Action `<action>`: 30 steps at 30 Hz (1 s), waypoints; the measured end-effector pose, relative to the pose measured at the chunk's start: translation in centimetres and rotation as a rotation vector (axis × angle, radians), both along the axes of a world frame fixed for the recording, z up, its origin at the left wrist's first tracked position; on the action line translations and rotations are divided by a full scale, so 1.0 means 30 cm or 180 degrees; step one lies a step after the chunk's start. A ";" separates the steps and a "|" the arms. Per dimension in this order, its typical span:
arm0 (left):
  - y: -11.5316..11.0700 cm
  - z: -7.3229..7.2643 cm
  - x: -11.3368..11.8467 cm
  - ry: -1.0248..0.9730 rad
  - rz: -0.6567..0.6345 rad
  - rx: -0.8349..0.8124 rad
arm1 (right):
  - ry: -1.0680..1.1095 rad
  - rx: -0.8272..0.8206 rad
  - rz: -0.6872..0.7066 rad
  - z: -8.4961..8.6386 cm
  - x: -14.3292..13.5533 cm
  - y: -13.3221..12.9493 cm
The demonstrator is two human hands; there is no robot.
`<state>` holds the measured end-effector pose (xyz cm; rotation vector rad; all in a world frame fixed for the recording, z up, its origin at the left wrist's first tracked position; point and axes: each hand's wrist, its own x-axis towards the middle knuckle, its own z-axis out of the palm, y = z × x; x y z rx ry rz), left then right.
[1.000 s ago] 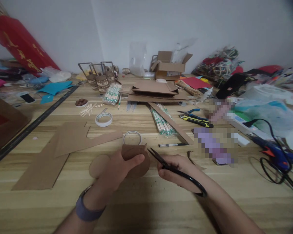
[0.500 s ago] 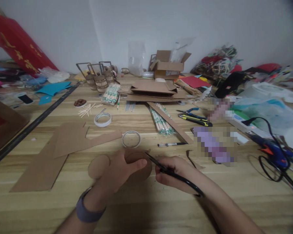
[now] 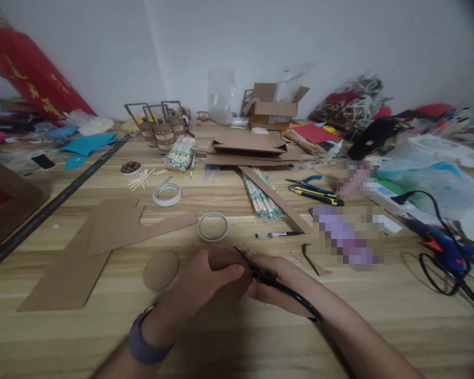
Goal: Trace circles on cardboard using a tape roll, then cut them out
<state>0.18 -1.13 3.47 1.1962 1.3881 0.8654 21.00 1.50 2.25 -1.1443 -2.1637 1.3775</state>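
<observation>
My left hand (image 3: pixel 199 284), with a dark band on its wrist, grips a rounded piece of cardboard (image 3: pixel 227 259), thumb on top and the other fingers hidden beneath. Closed round a pair of black scissors (image 3: pixel 276 284) is my right hand (image 3: pixel 280 281); the blades point up and left at the cardboard's right edge. A cut cardboard disc (image 3: pixel 161 270) lies on the table just left of my left hand. Beyond the hands rests a roll of tape (image 3: pixel 213 227). A curved cardboard scrap (image 3: pixel 314 260) lies to the right of my right hand.
Flat cardboard sheets (image 3: pixel 67 268) lie at left, near another tape roll (image 3: pixel 167 195). A pen (image 3: pixel 278 235), cutter knives (image 3: pixel 316 195), pliers (image 3: pixel 308 180) and wrapped stick bundles (image 3: pixel 263 197) are farther back. At right sits a blue glue gun (image 3: pixel 444 247) with its cord.
My left hand and the cardboard have shifted slightly right. The scissors have moved a little at the cardboard's edge, and the disc on the table is less covered by my left hand.
</observation>
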 end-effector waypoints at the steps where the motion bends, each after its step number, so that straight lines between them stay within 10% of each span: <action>1: 0.000 -0.001 0.001 0.0009 0.0017 -0.0015 | 0.0027 0.0043 -0.0004 -0.004 0.001 -0.001; 30: 0.007 -0.019 0.010 -0.0810 -0.0436 0.0047 | -0.0175 -0.0136 -0.0089 -0.013 -0.023 -0.026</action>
